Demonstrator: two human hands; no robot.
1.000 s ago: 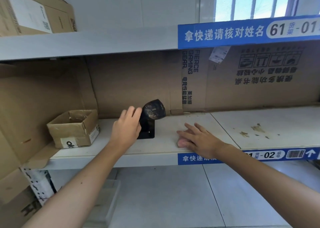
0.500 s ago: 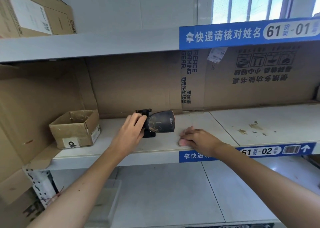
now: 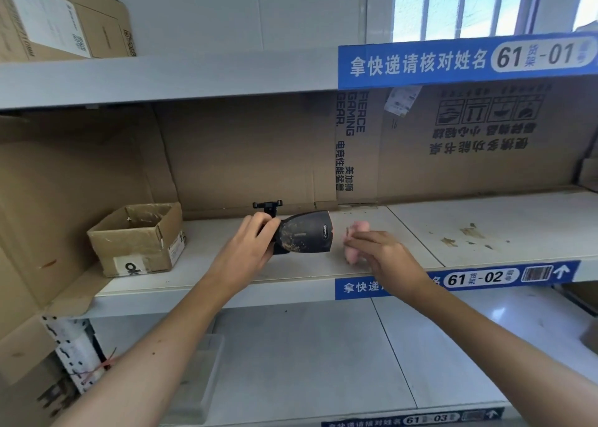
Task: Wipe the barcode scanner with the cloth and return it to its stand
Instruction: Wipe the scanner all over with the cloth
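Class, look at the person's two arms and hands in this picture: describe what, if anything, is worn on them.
Nothing is worn. The left hand and right hand are bare, with no gloves, rings, watch or bracelets visible. Both forearms are bare to the bottom edge of the picture, so no sleeves show. A few small dark specks dot the left forearm.

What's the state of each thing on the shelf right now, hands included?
barcode scanner: off its stand, held sideways, head speckled with dirt
stand: empty, upright behind the scanner
cloth: pink, bunched on the shelf under the right hand
left hand: fingers closed on the scanner handle
right hand: on the cloth, grip unclear
small cardboard box: open-topped
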